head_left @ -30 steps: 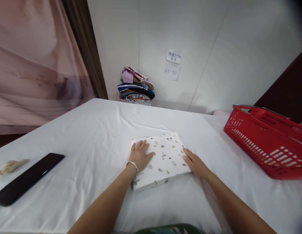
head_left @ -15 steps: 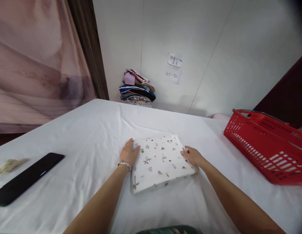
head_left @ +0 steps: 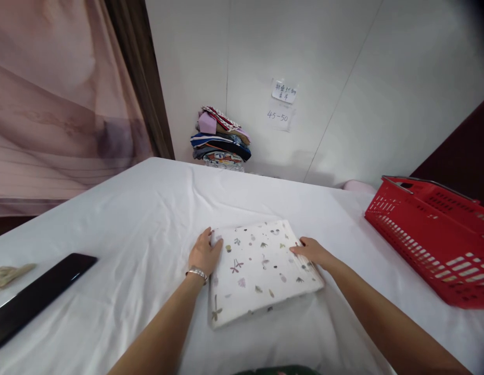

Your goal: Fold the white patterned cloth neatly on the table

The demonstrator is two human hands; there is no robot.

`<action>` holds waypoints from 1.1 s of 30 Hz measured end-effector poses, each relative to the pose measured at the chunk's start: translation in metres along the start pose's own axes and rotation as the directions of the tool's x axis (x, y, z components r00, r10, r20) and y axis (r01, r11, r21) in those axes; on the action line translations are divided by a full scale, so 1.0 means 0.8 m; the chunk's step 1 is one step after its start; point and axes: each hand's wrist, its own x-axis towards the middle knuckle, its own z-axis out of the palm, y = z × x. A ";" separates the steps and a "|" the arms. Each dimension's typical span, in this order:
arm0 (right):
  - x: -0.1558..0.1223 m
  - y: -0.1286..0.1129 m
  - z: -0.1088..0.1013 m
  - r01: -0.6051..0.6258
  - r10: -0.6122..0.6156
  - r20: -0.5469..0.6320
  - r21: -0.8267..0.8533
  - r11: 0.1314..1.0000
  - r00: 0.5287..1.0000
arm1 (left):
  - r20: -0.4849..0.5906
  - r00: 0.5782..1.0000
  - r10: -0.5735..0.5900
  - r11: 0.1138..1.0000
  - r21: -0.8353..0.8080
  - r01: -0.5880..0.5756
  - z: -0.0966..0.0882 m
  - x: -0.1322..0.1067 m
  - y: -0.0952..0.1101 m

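A folded white cloth (head_left: 261,265) printed with small plants and shapes lies flat on the white-covered table, slightly turned. My left hand (head_left: 205,254), with a silver bracelet at the wrist, grips its left edge, the thumb on top and the fingers along the side. At the right edge, my right hand (head_left: 313,252) holds the cloth with a finger or thumb on top; the other fingers are partly hidden behind the edge.
A red plastic basket (head_left: 429,234) with metal handles stands at the right. On the left lie a black flat slab (head_left: 39,294) and a beige bundle (head_left: 10,275). Folded fabrics (head_left: 222,138) are stacked by the wall beyond the white table (head_left: 148,219). A pink curtain (head_left: 62,104) hangs at left.
The view has shifted slightly, so the cloth, basket and slab sit a little lower in it. Both hands stay at the cloth's sides; the cloth's folds look nearly the same.
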 end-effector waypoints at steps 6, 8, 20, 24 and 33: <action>0.006 0.014 0.005 -0.033 0.026 0.028 0.316 0.948 0.999 | 0.005 1.000 -0.011 1.000 0.001 0.011 0.000 0.001 -0.001; 0.007 0.017 0.005 -0.093 0.032 0.133 0.482 0.871 0.991 | 0.011 1.000 -0.020 1.000 0.007 0.020 -0.002 0.001 0.000; 0.019 0.010 0.002 -0.236 0.073 0.265 0.659 0.714 0.961 | 0.077 0.991 -0.108 0.989 0.113 0.099 -0.005 0.010 0.016; 0.022 0.014 0.005 -0.231 0.053 0.273 0.680 0.696 0.961 | 0.120 0.981 -0.156 0.983 0.114 0.142 -0.007 0.021 0.016; 0.041 0.004 -0.007 -0.204 0.069 0.228 0.650 0.732 0.971 | 0.169 0.960 -0.223 0.972 0.119 0.205 -0.011 0.036 0.018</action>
